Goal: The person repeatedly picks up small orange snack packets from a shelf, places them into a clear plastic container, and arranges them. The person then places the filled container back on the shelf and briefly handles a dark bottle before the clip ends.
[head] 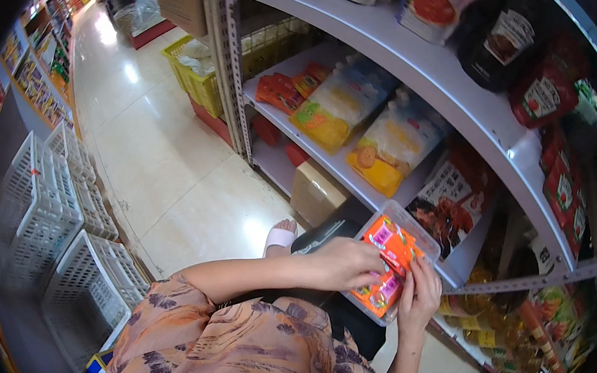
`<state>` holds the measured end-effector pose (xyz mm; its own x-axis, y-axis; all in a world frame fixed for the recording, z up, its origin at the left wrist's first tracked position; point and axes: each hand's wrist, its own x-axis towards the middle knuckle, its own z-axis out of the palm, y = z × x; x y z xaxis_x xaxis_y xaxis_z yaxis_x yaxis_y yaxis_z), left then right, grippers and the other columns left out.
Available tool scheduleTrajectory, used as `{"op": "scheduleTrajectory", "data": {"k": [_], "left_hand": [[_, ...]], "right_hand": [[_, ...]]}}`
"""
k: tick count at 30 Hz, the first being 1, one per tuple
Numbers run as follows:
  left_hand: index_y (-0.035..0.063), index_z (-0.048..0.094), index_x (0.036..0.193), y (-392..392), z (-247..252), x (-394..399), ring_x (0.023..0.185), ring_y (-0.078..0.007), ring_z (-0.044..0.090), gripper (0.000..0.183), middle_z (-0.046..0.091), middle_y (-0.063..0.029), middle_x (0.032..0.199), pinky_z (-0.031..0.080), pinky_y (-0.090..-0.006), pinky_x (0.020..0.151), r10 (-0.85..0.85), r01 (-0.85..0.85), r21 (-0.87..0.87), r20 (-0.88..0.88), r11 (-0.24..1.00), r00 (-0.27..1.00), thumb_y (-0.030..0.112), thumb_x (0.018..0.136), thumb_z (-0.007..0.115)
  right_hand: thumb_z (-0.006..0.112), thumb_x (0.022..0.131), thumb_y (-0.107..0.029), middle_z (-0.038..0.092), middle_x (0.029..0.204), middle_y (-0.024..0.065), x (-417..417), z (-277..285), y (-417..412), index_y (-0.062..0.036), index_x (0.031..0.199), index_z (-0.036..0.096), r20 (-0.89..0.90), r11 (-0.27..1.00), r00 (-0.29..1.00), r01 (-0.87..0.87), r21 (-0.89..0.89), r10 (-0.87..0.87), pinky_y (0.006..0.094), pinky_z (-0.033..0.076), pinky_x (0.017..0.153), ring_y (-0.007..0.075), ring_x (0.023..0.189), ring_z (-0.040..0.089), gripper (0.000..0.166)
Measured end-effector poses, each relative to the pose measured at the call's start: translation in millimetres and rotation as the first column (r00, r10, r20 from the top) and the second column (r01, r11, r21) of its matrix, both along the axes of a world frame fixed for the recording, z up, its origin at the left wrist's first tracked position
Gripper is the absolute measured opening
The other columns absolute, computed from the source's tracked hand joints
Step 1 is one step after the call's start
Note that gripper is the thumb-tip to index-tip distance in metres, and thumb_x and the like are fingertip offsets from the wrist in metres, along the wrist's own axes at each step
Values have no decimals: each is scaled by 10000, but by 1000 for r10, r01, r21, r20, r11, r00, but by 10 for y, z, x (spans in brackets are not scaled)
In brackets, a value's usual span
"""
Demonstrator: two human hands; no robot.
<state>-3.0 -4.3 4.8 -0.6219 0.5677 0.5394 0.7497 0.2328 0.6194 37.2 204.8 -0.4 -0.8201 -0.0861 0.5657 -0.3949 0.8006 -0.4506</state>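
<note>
A clear plastic tub (pixel 432 240) with orange sachets (pixel 388 236) in it rests above my lap, close to the shelf edge. From the left, my left hand (pixel 347 266) reaches over the tub, its fingers curled down among the sachets; their tips are partly hidden, so its hold is unclear. At the tub's right side, my right hand (pixel 421 292) has its thumb and fingers on the edge of an orange sachet near the middle. More orange sachets with pink panels (pixel 388 290) lie in the lower part of the tub.
Metal shelving (pixel 307 130) ahead holds large pouches (pixel 392 142), sauce bottles (pixel 506 38) and a cardboard box (pixel 318 192). White perforated baskets (pixel 41 206) stand at left. A yellow crate (pixel 193 75) is beyond the shelf post. Oil bottles (pixel 487 319) line the right side.
</note>
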Motion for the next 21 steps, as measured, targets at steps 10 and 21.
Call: {"op": "scheduleTrajectory", "data": {"k": [10, 21], "left_hand": [[59, 634, 993, -1833, -655, -1666, 819, -273, 603, 245, 599, -158, 934, 491, -350, 752, 863, -910, 109, 289, 400, 414, 110, 754, 639], [81, 566, 1181, -2182, -484, -3002, 1011, -372, 575, 499, 593, -199, 1075, 478, -420, 876, 894, -871, -226, 209, 437, 395, 222, 711, 657]], "right_hand": [[584, 802, -3, 633, 1028, 158, 45, -78, -153, 17, 943, 647, -15, 998, 999, 35, 58, -34, 439, 392, 942, 322, 968, 583, 156], [584, 798, -26, 635, 1009, 151, 13, -120, -168, 8, 922, 645, 10, 981, 1000, 27, 194, -29, 451, 385, 951, 307, 949, 591, 142]]}}
